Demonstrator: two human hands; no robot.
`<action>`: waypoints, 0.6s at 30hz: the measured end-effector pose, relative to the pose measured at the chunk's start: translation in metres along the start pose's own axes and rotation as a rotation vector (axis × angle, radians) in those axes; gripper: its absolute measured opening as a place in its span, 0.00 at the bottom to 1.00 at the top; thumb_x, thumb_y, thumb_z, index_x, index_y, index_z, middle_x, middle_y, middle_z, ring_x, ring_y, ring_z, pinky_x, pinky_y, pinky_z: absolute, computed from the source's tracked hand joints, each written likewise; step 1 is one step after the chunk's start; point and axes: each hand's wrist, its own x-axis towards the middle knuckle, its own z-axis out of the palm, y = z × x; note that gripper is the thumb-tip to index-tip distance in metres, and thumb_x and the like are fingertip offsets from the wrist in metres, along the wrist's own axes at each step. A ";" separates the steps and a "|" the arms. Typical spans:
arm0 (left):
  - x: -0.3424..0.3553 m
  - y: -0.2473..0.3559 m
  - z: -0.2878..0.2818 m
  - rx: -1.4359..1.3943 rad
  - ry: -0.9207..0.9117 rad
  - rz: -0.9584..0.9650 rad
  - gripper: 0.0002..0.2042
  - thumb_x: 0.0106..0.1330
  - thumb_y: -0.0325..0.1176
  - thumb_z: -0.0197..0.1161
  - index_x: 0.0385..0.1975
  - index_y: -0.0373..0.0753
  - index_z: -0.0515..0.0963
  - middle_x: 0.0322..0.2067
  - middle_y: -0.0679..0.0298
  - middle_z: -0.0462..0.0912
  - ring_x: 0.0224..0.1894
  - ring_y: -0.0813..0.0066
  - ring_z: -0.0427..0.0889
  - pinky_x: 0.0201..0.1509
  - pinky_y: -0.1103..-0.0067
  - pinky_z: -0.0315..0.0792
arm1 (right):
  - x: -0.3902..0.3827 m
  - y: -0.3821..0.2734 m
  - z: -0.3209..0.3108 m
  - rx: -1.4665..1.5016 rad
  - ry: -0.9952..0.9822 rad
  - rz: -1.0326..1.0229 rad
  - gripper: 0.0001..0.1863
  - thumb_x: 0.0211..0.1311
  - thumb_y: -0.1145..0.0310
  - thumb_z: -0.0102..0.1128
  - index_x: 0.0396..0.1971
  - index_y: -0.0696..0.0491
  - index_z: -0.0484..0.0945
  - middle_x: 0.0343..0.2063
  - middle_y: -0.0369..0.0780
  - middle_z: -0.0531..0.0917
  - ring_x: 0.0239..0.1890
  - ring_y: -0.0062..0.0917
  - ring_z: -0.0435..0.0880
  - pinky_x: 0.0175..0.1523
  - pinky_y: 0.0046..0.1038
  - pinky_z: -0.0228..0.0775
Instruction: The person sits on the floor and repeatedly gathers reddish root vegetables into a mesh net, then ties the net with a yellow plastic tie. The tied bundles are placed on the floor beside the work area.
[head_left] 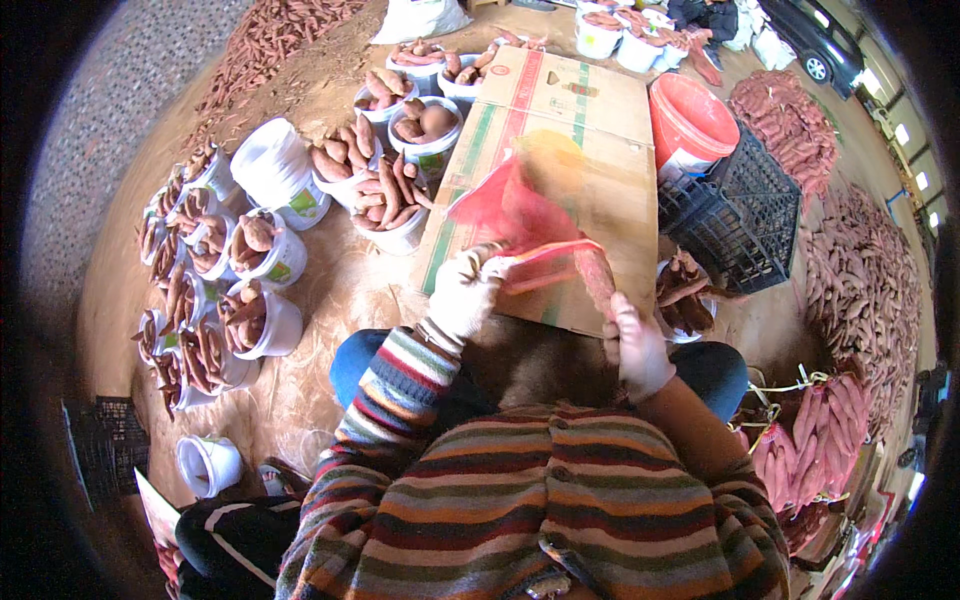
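A red mesh bag (515, 205) spreads over a flattened cardboard sheet (610, 115), its far part smeared by motion. My left hand (465, 290), in a whitish glove, is closed on the bag's near rim. The orange edge of that rim stretches across to the right. My right hand (638, 345), gloved too, grips the lower end of a long reddish sweet potato (597, 280). The sweet potato points away from me, its upper end at the right side of the bag's rim. Whether the right fingers also hold the rim cannot be made out.
White buckets of sweet potatoes (265, 250) crowd the left. At the right stand a red bucket (690, 125), a black crate (750, 210) and a bucket of sweet potatoes (685, 295). Filled mesh bags (825, 430) lie lower right, beside a large sweet potato heap (865, 280). Another person sits lower left.
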 end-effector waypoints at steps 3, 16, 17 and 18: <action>-0.005 0.000 0.017 -0.290 0.006 0.089 0.06 0.67 0.26 0.58 0.36 0.31 0.80 0.34 0.64 0.81 0.32 0.83 0.74 0.38 0.83 0.71 | -0.020 0.009 0.006 -0.157 -0.035 -0.005 0.16 0.64 0.48 0.55 0.34 0.46 0.73 0.17 0.29 0.71 0.16 0.15 0.67 0.20 0.19 0.60; -0.019 0.026 0.008 -0.012 -0.112 0.195 0.14 0.68 0.35 0.56 0.44 0.31 0.79 0.41 0.50 0.83 0.39 0.67 0.83 0.45 0.77 0.75 | 0.084 0.020 0.127 0.317 -0.240 -0.023 0.24 0.69 0.44 0.37 0.45 0.48 0.73 0.25 0.35 0.76 0.24 0.24 0.76 0.29 0.25 0.70; -0.021 0.027 0.007 0.031 -0.108 0.216 0.15 0.67 0.36 0.56 0.45 0.31 0.78 0.41 0.49 0.82 0.39 0.66 0.83 0.45 0.76 0.75 | 0.088 0.018 0.137 0.548 -0.144 0.076 0.26 0.69 0.44 0.35 0.49 0.48 0.72 0.29 0.38 0.79 0.28 0.27 0.79 0.34 0.29 0.75; -0.025 0.028 0.004 0.006 -0.167 0.120 0.16 0.67 0.37 0.55 0.47 0.32 0.78 0.42 0.48 0.82 0.41 0.61 0.84 0.46 0.74 0.75 | 0.089 0.014 0.142 0.622 -0.169 0.101 0.25 0.70 0.46 0.36 0.53 0.49 0.71 0.40 0.39 0.78 0.39 0.30 0.78 0.43 0.35 0.72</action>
